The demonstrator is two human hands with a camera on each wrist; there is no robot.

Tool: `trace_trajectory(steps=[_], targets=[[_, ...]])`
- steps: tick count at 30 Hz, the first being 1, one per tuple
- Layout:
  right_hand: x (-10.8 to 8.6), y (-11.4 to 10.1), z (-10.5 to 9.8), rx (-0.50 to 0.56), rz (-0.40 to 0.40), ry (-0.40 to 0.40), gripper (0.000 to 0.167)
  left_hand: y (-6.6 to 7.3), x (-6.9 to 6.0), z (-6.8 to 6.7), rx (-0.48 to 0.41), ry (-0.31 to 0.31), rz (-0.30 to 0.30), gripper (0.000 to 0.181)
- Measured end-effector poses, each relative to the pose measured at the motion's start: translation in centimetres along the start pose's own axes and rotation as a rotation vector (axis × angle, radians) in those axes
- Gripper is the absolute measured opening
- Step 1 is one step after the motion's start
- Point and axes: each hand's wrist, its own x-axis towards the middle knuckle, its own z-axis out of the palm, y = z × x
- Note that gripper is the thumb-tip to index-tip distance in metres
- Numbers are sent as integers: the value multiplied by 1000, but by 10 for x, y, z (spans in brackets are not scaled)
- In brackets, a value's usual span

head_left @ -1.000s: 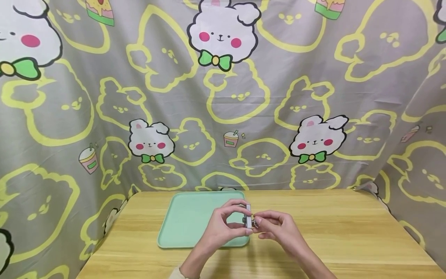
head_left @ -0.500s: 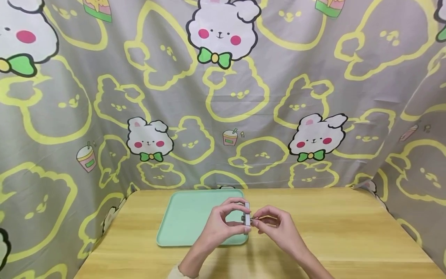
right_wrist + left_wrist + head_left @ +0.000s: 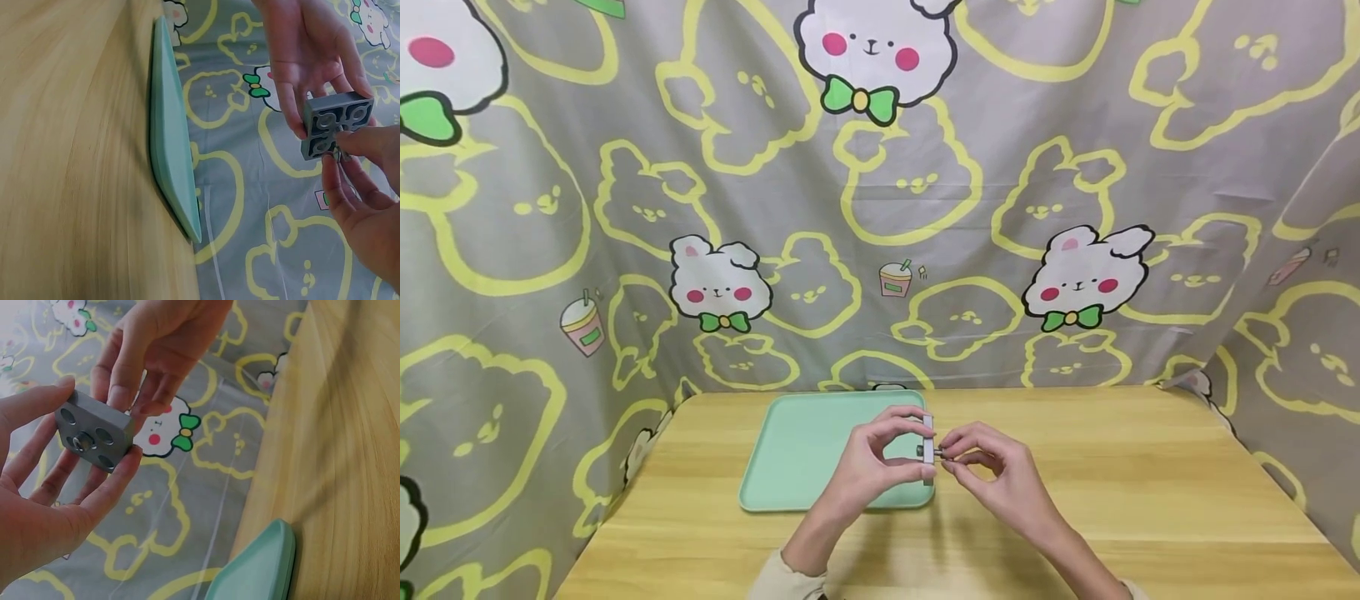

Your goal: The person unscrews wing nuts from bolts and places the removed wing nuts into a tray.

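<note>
Just above the tray's right edge, my left hand [image 3: 874,457] holds a grey square block [image 3: 100,431] on edge between thumb and fingertips. Round holes show near the block's corners in the left wrist view, and a short metal bolt [image 3: 82,442] pokes through its middle. The block's other face [image 3: 326,117], seen in the right wrist view, is hollowed with ring-shaped sockets. On that side my right hand [image 3: 1000,475] pinches the bolt's shaft [image 3: 938,452] between thumb and fingers, which partly hide it.
A mint-green tray [image 3: 808,450] lies on the wooden table [image 3: 1112,475], left of centre. Behind and along both sides hangs a grey cartoon-print curtain [image 3: 917,225].
My right fingers have shifted their grip on the bolt, and the hand sits a little farther from the block. My left hand keeps its hold. The head view has tilted slightly down.
</note>
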Motion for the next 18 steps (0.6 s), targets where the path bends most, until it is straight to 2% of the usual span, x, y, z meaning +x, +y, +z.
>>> trace_trajectory(steps=[6,9,13,18], targets=[[2,3,3,-43,-124,-3,25,2,-1,-3,-21,11,-15,38],[2,1,3,-68,-124,-9,25,2,-2,-4,-24,14,-18,39],[3,-2,-3,-21,-28,-39,24,3,0,-3,-28,18,-15,37],[5,-6,-11,74,190,-40,25,4,1,-1,-17,18,-12,38]])
